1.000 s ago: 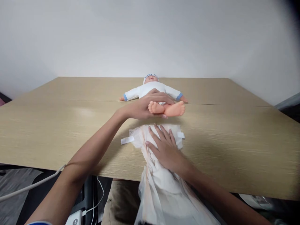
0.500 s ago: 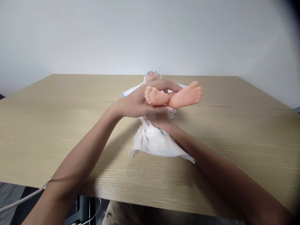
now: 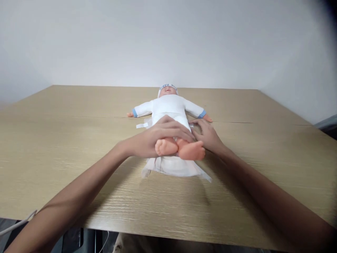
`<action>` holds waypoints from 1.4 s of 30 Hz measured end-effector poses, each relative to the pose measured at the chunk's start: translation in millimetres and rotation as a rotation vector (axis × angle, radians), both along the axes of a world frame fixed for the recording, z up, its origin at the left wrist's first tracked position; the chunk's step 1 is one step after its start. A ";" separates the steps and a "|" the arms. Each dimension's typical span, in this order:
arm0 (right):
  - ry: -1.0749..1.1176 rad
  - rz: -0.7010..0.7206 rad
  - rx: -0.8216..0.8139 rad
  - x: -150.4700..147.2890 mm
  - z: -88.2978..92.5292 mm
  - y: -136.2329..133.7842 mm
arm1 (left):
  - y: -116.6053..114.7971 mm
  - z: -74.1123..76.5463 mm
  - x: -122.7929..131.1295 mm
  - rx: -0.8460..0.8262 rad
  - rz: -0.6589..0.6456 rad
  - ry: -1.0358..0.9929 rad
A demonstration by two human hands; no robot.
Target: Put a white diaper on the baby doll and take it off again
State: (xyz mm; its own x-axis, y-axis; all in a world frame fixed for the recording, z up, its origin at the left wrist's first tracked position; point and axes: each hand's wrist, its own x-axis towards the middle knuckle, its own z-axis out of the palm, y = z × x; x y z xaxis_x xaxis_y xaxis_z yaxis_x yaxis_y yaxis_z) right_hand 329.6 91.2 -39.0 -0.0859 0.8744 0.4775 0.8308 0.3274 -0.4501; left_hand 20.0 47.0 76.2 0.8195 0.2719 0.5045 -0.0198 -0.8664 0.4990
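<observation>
A baby doll (image 3: 168,104) in a white top with blue cuffs lies on its back, its head at the far end and its bare feet (image 3: 191,150) towards me. My left hand (image 3: 160,137) is closed around the doll's lower legs, just behind the feet. Under the doll is an unfolded white diaper (image 3: 175,167), its near end spread flat on the table. One fastening tab (image 3: 142,125) sticks out on the left. At the doll's right hip, my right hand (image 3: 207,135) has thumb and fingers bent around the diaper's side edge; the fingertips are partly hidden.
The wooden table (image 3: 79,140) has a seam running across it and meets a pale wall (image 3: 158,42) at the back. A white cable (image 3: 19,224) hangs by my left forearm at the front edge. Something dark stands at the far right.
My left hand has lowered the doll's legs towards the table. My right hand has come out from beneath them to the diaper's right side. The doll's torso now shows.
</observation>
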 end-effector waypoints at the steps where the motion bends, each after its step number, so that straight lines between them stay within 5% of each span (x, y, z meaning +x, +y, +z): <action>1: 0.004 0.010 -0.011 9.1 -0.7 1.4 | -2.5 -6.6 0.6 0.008 -0.021 0.021; 9: 0.092 -0.008 -0.108 22.1 -4.1 34.6 | -18.6 -59.1 4.3 0.132 0.000 0.139; 13: 0.210 0.023 -0.220 21.4 -1.1 40.2 | -19.1 -73.7 3.1 0.172 -0.006 0.158; 21: 0.563 0.156 -0.422 15.4 8.9 37.9 | -18.5 -84.3 3.0 0.187 0.006 0.116; 26: 0.695 0.121 -0.500 16.7 16.3 44.3 | -19.6 -86.3 3.5 0.172 0.003 0.098; 35: 0.653 -0.080 -0.419 19.2 8.4 46.3 | -20.5 -87.6 2.5 0.153 0.024 0.145; 42: 0.549 -0.106 -0.381 21.7 8.5 39.9 | -21.6 -88.3 1.3 0.156 0.031 0.135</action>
